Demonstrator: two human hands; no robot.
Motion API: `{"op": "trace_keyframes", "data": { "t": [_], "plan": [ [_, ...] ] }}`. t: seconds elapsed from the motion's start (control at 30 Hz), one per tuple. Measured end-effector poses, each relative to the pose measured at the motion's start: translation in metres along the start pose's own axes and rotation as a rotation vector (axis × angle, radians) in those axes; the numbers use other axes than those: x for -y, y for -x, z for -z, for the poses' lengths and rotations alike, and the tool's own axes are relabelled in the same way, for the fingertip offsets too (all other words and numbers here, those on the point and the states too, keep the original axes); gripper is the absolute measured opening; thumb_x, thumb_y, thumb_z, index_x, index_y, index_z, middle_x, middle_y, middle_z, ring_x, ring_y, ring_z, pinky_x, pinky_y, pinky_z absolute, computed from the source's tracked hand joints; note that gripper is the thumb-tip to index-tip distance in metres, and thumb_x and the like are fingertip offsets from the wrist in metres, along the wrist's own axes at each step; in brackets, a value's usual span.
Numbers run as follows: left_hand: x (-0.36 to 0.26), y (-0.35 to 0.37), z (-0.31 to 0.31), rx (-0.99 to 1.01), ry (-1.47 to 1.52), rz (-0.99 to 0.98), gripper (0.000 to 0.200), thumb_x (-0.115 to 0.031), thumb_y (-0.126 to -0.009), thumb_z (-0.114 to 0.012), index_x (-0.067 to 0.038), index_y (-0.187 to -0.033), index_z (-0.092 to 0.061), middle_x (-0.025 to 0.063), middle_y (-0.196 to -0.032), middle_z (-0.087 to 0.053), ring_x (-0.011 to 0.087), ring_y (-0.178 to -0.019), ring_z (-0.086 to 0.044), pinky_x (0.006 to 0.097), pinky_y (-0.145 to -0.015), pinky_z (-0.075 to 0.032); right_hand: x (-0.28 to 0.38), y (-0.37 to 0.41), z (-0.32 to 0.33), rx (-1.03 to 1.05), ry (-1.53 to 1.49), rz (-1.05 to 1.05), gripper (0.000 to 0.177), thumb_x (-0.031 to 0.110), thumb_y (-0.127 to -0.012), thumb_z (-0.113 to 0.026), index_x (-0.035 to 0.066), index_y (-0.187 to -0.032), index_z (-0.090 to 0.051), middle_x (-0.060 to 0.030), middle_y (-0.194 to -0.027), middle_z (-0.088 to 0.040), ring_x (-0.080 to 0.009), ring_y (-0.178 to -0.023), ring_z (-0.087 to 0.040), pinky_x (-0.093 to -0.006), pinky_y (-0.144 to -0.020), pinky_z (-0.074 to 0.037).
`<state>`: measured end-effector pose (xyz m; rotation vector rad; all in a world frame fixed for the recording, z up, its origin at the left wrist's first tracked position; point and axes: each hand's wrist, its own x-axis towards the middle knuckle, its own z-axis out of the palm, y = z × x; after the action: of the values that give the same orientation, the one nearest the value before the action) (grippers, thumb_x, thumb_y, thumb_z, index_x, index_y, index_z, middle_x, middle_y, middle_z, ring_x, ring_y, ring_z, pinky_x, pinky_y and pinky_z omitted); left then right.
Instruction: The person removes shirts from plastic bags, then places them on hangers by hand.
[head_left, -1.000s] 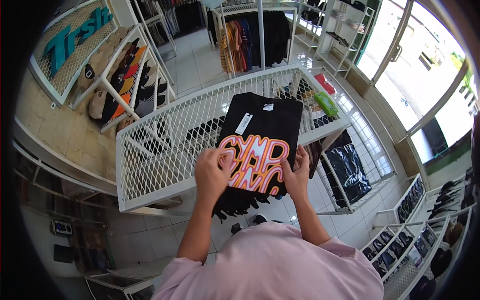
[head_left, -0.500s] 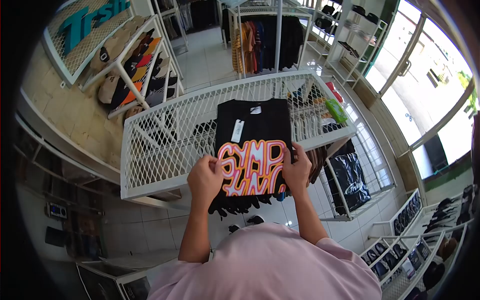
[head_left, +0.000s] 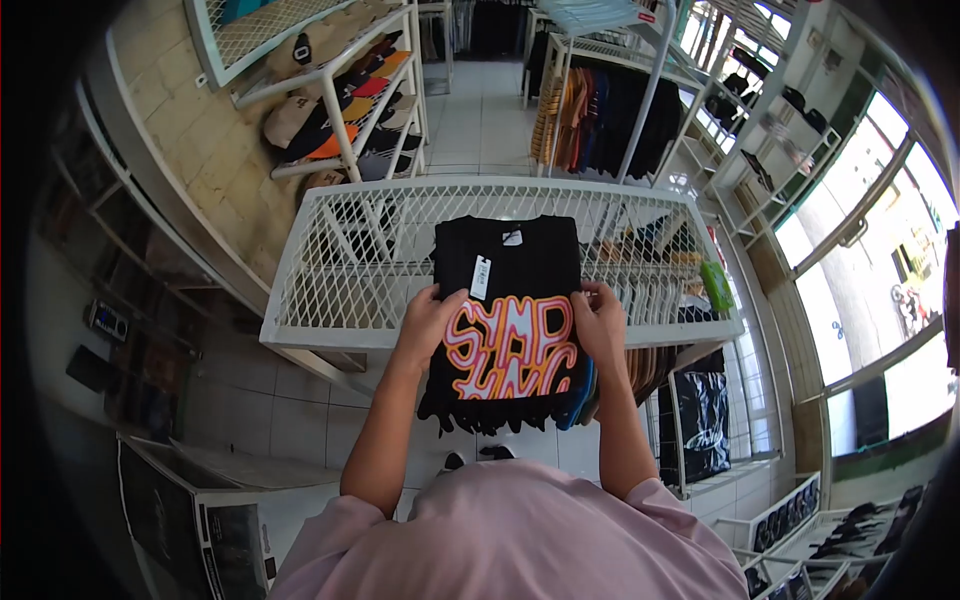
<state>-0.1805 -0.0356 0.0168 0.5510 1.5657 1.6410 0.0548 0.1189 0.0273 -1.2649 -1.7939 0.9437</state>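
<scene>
A folded black T-shirt [head_left: 510, 350] with orange, pink and white lettering lies in front of me, its upper part over the white mesh-topped rack [head_left: 340, 260]. My left hand [head_left: 428, 322] pinches its left edge, and my right hand [head_left: 600, 322] grips the right edge at about the same height. On the chest of the shirt sits a white paper tag [head_left: 481, 278]. A small label [head_left: 512, 238] shows inside the collar. Both sets of fingertips are partly hidden along the fabric.
A green object [head_left: 715, 287] rests on the rack's right end. Clothes on hangers [head_left: 640, 335] hang beneath the mesh. Shelves of caps [head_left: 345, 120] stand at the back left, a clothes rail [head_left: 615, 115] behind. A glass door [head_left: 850, 240] is at the right.
The view has turned, so the rack appears straighter. My hands still hold the shirt; my left hand has shifted up along its edge, and the shirt sits more upright in view.
</scene>
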Motion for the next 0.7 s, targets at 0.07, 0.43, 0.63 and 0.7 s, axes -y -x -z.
{"op": "trace_keyframes", "data": {
  "t": [0.07,0.43,0.63,0.7],
  "plan": [
    [-0.005,-0.021,0.000,0.153,0.157,0.164,0.047,-0.022,-0.099,-0.076,0.010,-0.128,-0.059,0.0117,-0.100,-0.076,0.0168,-0.079,-0.076,0.0283,-0.067,-0.060,-0.016,-0.024,-0.009,0.040,0.032,-0.031,0.048,0.037,-0.092,-0.076,-0.003,-0.118,-0.072,-0.0196,-0.088,-0.077,-0.0325,-0.083,-0.076,-0.0431,-0.079,-0.057],
    [-0.065,-0.031,-0.019,0.148,0.259,-0.059,0.047,-0.008,-0.099,-0.070,0.000,-0.143,-0.055,0.0136,-0.126,-0.070,0.0229,-0.106,-0.074,0.0358,-0.088,-0.063,0.036,-0.048,0.016,0.194,-0.334,0.125,0.039,0.027,-0.106,-0.065,-0.009,-0.121,-0.069,-0.0105,-0.097,-0.076,-0.0133,-0.091,-0.066,-0.0313,-0.082,-0.053],
    [-0.137,-0.071,-0.023,0.196,0.149,-0.359,0.057,-0.011,-0.101,-0.067,-0.003,-0.154,-0.049,0.0118,-0.137,-0.066,0.0208,-0.115,-0.069,0.0337,-0.099,-0.057,0.083,-0.120,0.024,0.139,-0.377,0.309,0.043,0.027,-0.106,-0.064,-0.011,-0.128,-0.067,-0.0106,-0.106,-0.077,-0.0139,-0.099,-0.066,-0.0296,-0.088,-0.052],
    [-0.152,-0.108,-0.024,0.200,0.153,-0.412,0.051,-0.013,-0.102,-0.067,-0.004,-0.150,-0.052,0.0100,-0.138,-0.065,0.0202,-0.118,-0.068,0.0333,-0.100,-0.056,0.097,-0.152,0.019,0.192,-0.452,0.287,0.043,0.027,-0.105,-0.064,-0.009,-0.129,-0.068,-0.0122,-0.108,-0.077,-0.0158,-0.100,-0.067,-0.0303,-0.090,-0.052]
  ]
}}
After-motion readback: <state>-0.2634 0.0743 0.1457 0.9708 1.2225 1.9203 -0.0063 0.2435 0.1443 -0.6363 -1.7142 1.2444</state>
